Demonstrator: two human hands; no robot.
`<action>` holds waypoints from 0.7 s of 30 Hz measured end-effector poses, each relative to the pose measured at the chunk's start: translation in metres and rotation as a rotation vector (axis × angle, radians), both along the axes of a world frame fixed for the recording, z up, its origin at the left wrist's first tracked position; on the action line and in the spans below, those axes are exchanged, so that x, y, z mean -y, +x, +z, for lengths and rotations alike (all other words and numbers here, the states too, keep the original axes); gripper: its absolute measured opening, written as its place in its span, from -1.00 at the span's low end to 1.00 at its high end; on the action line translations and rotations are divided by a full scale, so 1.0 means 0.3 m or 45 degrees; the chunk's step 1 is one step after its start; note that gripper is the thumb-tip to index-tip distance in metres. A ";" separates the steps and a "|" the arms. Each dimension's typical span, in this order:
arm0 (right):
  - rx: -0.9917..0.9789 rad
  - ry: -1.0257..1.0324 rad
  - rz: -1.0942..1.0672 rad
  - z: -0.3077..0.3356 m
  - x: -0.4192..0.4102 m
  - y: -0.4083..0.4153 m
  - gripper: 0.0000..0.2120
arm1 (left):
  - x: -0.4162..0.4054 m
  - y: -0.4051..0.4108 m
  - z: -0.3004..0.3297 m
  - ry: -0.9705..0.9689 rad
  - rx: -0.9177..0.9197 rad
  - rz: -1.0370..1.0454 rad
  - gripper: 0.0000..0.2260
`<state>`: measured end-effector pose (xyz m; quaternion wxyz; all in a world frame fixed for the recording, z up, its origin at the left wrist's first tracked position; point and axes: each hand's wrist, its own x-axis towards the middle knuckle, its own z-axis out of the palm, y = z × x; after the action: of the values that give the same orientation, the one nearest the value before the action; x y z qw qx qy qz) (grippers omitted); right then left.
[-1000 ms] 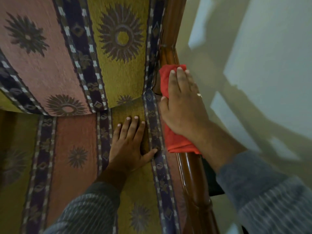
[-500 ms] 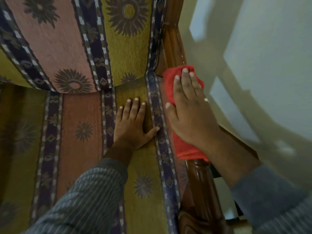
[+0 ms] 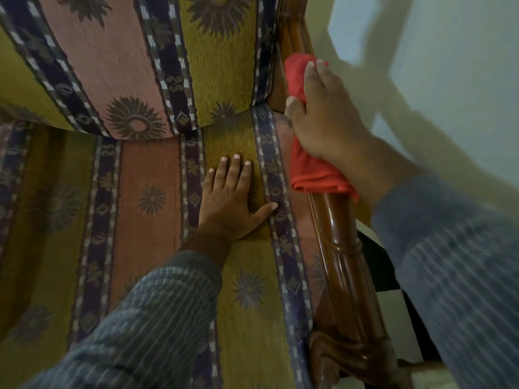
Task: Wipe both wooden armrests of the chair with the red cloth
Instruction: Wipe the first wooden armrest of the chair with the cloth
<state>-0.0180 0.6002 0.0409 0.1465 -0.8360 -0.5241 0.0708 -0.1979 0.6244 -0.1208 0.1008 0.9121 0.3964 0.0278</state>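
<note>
The chair's right wooden armrest [image 3: 346, 265] runs from the carved front scroll at the bottom up to the backrest post. A red cloth [image 3: 311, 169] is draped over its upper part. My right hand [image 3: 325, 116] presses down on the cloth and grips it around the rail, fingers curled over the far side. My left hand [image 3: 231, 197] lies flat with fingers spread on the patterned seat cushion [image 3: 148, 197], just left of the armrest. The other armrest is out of view.
The striped, flower-patterned backrest [image 3: 118, 60] fills the top left. A pale wall [image 3: 449, 80] stands close on the right of the armrest. A dark and light floor strip [image 3: 393, 293] shows below the rail.
My right hand has curled tighter around the cloth and rail, fingers now wrapped over instead of lying flat. The view has shifted so more of the armrest's front end shows. My left hand stays put.
</note>
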 end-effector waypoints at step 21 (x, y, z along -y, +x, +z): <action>0.126 -0.080 0.094 -0.005 0.168 -0.086 -0.37 | 0.005 -0.002 0.006 -0.016 0.004 0.016 0.00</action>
<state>-0.0438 0.5499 0.0395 0.0914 -0.8228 -0.5586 0.0511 -0.1986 0.6229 -0.1190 0.1069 0.9090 0.4020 0.0273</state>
